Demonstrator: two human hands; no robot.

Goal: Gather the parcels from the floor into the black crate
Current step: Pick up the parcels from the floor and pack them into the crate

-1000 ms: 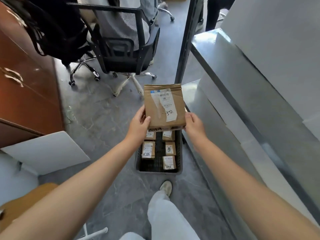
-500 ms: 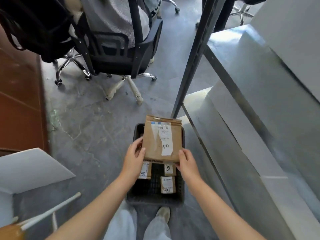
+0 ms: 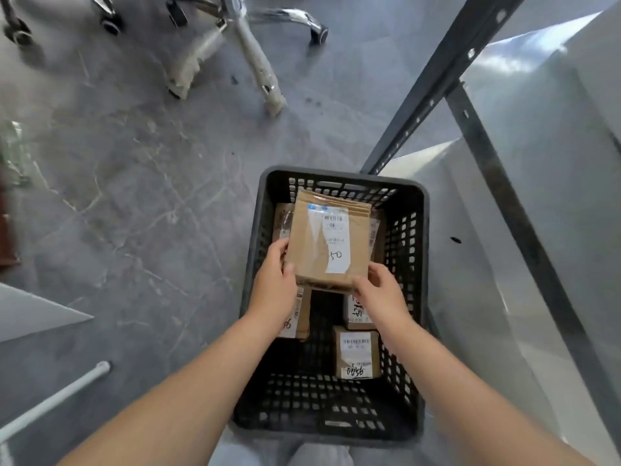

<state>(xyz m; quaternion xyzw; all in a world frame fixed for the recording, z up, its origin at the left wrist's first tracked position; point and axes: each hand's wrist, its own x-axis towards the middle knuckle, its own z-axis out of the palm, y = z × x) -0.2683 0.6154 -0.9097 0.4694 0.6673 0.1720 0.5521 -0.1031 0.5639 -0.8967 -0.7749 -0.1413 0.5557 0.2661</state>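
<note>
With left hand and right hand, gripped the large parcel by its near corners, at 7 and 5 o'clock. Held it over the far half of the black crate, above small labelled parcels lying on the crate's floor. Beyond, recorded a chair base at 11 o'clock and a slotted metal upright at 1 o'clock.

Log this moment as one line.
parcel: held over black crate | left hand: grips it | right hand: grips it | inside: smaller labelled boxes
</note>
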